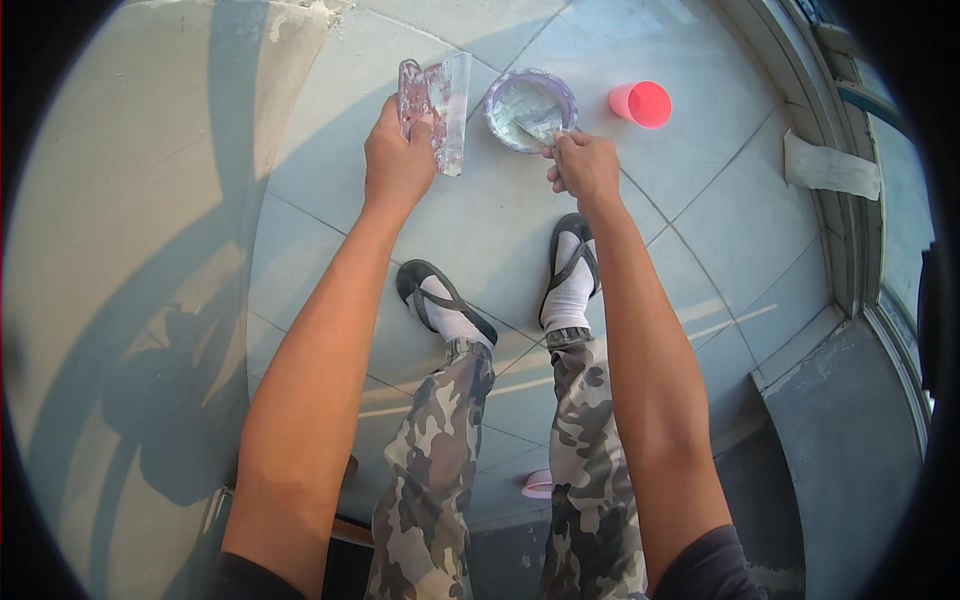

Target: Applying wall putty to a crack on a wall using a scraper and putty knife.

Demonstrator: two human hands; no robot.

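The left hand (398, 160) is closed around the wide scraper (455, 115), its thumb lying across the streaked reddish handle. The scraper is well in front of the person, left of the bowl; its long axis runs almost straight away from the body, the near end leaning slightly left, and its straight metal edge faces right, toward the bowl. The right hand (585, 168) has its fingers curled and pinches the end of a small putty knife (543, 128) at the bowl's near right rim. That knife slants forward and left, its blade pointing into the bowl, where pale paste (520, 98) coats the inside and smears the metal. Around the paste stands the round purple bowl (571, 98), its rim spattered whitish. Just right of it, apart from both hands, is a pink cup (622, 104) with its mouth showing toward the right; whether it stands or tilts cannot be told. Beneath everything spread pale floor tiles (710, 180), and farther right a whitish wrapped object (830, 168) rests by the frame.
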